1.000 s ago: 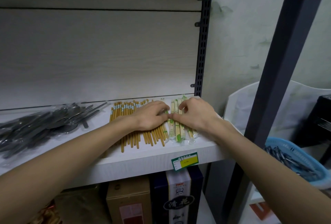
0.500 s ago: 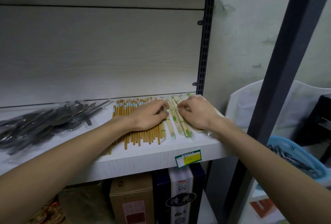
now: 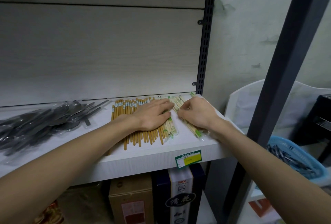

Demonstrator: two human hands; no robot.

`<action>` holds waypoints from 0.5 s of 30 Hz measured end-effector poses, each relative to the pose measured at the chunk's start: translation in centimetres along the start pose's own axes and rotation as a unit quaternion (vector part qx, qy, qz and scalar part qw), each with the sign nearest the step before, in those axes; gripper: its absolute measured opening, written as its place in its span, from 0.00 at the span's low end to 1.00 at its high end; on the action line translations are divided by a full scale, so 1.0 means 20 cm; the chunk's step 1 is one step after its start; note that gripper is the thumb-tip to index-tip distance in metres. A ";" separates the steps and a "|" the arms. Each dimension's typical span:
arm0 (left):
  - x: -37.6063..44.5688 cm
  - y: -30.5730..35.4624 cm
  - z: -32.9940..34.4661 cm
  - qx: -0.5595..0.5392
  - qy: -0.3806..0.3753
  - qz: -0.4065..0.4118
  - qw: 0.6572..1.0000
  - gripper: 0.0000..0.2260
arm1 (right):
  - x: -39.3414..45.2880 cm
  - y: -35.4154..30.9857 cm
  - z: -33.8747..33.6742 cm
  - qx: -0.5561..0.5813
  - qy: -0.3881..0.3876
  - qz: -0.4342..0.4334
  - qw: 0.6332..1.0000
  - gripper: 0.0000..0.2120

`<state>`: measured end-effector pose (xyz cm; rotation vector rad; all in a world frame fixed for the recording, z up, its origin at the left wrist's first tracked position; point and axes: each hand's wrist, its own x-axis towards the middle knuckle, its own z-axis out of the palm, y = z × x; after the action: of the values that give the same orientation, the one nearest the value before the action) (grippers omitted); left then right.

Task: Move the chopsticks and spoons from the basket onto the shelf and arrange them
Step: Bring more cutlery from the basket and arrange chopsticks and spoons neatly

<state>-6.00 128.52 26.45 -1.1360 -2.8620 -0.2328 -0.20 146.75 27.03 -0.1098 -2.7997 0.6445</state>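
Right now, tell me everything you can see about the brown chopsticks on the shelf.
The brown chopsticks are bare sticks that look like wood or bamboo, each with a small pale band near its far end. They lie flat, side by side in a loose row on the white shelf, pointing front to back, near ends uneven. The left hand rests flat on their right part. Wrapped chopsticks lie against their right side; spoons lie apart to the left.
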 end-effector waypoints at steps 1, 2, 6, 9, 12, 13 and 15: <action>0.00 0.00 0.00 -0.001 -0.003 0.000 1.000 0.23 | 0.01 0.00 0.00 0.011 0.003 0.008 1.000 0.06; 0.01 -0.01 0.01 -0.001 -0.004 0.000 1.000 0.24 | 0.01 0.00 0.00 0.020 0.011 0.016 1.000 0.07; 0.01 -0.01 0.00 -0.006 -0.001 0.003 1.000 0.25 | 0.02 0.00 -0.03 0.043 0.061 0.055 0.996 0.12; 0.02 0.01 0.00 -0.001 -0.016 0.005 1.000 0.25 | 0.05 0.01 -0.06 0.043 0.074 0.070 0.994 0.10; 0.04 0.01 0.00 -0.002 -0.020 0.014 1.000 0.25 | 0.06 0.03 -0.06 0.043 0.050 0.066 0.996 0.08; 0.04 0.00 0.00 -0.007 -0.012 0.017 1.000 0.25 | 0.05 0.03 -0.05 0.039 0.047 0.059 0.996 0.08; 0.04 -0.01 0.00 -0.011 0.003 0.008 1.000 0.25 | 0.04 0.04 -0.04 0.025 0.051 0.036 0.998 0.07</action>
<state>-6.74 128.88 26.54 -1.1606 -2.8513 -0.2679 -0.82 147.94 27.46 -0.2293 -2.6900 0.7043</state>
